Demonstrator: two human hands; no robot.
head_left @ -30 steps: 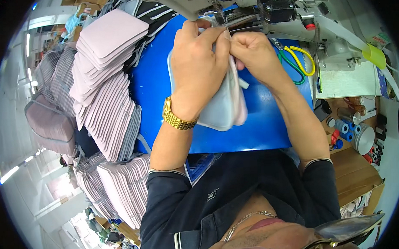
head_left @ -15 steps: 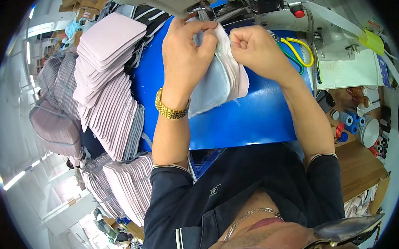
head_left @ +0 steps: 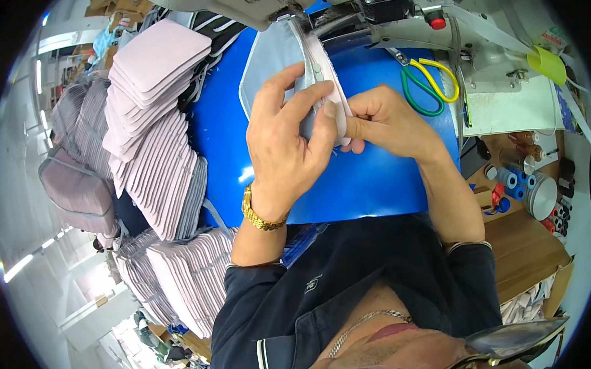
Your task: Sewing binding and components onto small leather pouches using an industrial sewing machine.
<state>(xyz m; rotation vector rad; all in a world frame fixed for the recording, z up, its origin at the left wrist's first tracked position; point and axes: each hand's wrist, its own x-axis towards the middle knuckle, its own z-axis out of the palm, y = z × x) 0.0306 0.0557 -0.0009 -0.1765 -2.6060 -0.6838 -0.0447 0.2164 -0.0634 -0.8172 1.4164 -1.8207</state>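
Observation:
My left hand (head_left: 284, 142), with a gold watch at the wrist, grips a layered fabric piece (head_left: 262, 59), pale grey-blue and pale pink, whose far end lies under the sewing machine head (head_left: 250, 7). Its fingers are curled over the piece's narrow edge. My right hand (head_left: 391, 126) pinches the near end of the same piece from the right, thumb on the pink layer and some fingertips underneath. The piece rests over a blue work surface (head_left: 364, 188). Scissors with green and yellow handles (head_left: 422, 95) lie to the right of it.
Tall stacks of pink and grey pieces (head_left: 155, 176) crowd the left, some bundled with straps. Black strapped material (head_left: 209, 38) lies behind them. Thread spools and tins (head_left: 523, 186) stand at the lower right beside cardboard (head_left: 519, 255). A yellow sleeve (head_left: 542, 65) hangs on a pale tape.
Both hands have moved down the piece, away from the machine. The piece has shifted up and turned, so its grey-blue part now fans out to the upper left.

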